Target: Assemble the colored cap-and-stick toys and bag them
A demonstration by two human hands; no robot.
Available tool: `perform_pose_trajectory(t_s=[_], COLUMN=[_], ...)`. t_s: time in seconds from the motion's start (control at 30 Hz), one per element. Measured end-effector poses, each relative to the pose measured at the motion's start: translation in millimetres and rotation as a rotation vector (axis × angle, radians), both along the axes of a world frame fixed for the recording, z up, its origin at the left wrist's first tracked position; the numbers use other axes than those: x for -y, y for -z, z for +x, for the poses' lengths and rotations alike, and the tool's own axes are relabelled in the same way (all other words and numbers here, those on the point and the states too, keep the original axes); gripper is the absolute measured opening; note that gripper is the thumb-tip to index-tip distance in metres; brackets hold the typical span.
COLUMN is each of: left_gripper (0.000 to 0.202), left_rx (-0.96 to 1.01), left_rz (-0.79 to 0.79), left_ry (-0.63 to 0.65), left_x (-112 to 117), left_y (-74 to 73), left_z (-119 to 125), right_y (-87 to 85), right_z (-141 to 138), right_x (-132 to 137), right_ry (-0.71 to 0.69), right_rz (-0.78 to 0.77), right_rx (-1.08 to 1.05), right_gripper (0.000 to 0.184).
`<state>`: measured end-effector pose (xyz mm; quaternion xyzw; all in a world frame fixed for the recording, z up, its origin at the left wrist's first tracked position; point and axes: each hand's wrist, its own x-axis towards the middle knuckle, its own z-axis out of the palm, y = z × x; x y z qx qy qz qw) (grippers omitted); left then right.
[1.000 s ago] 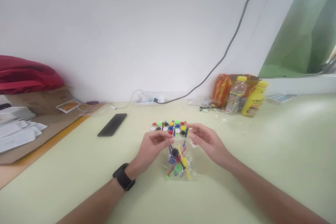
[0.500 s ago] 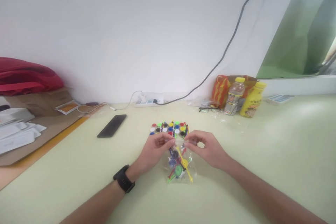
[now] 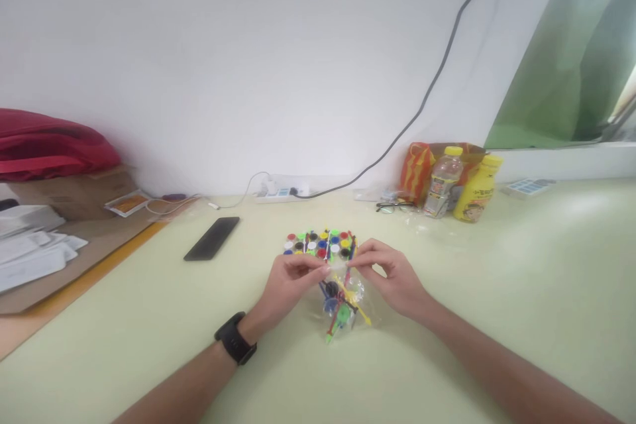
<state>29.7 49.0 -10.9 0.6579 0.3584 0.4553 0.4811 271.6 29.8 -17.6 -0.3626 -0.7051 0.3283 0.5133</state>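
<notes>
A clear plastic bag (image 3: 344,310) hangs between my two hands, with several coloured plastic pieces inside: yellow, green, blue, black and red discs and arrow-tipped sticks. My left hand (image 3: 292,286), with a black watch (image 3: 236,338) on its wrist, pinches the bag's top edge from the left. From the right, my right hand (image 3: 390,277) pinches the same edge between thumb and fingers. Just behind the bag, rows of coloured discs and sticks (image 3: 320,243) lie on the table, their near part covered by my hands and the bag.
A black phone (image 3: 212,238) lies to the left. At the wall are a power strip (image 3: 282,189), eyeglasses (image 3: 394,207), a clear bottle (image 3: 444,184) and a yellow bottle (image 3: 477,191). White packets (image 3: 37,255) lie on cardboard at far left.
The bag's lower part has swung and tilted, and the pieces in it have shifted. My right hand has risen slightly; both hands still pinch the top edge.
</notes>
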Motion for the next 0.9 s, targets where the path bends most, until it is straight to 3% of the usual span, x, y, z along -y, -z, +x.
perform_pose_trajectory(t_s=[0.27, 0.4, 0.47, 0.6, 0.67, 0.73, 0.8, 0.9], left_gripper=[0.025, 0.029, 0.034, 0.033, 0.031, 0.027, 0.023, 0.019], left_rx=[-0.047, -0.060, -0.047, -0.077, -0.168, -0.269, -0.358, -0.462], left_rz=[0.026, 0.074, 0.102, 0.145, 0.207, 0.276, 0.343, 0.404], left_ry=[0.002, -0.039, -0.127, -0.333, -0.437, -0.504, -0.537, -0.544], left_x=[0, -4, -12, -34, -44, -50, -53, -52], left_y=[5.4, 1.9, 1.1, 5.5, 9.4, 13.3, 16.6, 19.9], left_z=[4, 2, -3, -18, -26, -32, -35, -34], right_y=[-8.9, -19.4, -26.3, -33.5, -29.7, -20.8, -9.8, 3.6], right_z=[-1, 14, 29, 67, 85, 99, 104, 94], right_x=[4, -3, -10, -27, -36, -45, -50, -49], right_ry=[-0.065, -0.114, 0.014, 0.482, 0.651, 0.717, 0.653, 0.458], right_rz=[-0.191, -0.186, -0.140, 0.100, 0.266, 0.404, 0.442, 0.376], right_rx=[0.138, 0.062, -0.013, -0.085, 0.057, 0.300, 0.595, 0.927], right_gripper=[0.024, 0.029, 0.028, 0.027, 0.023, 0.016, 0.014, 0.011])
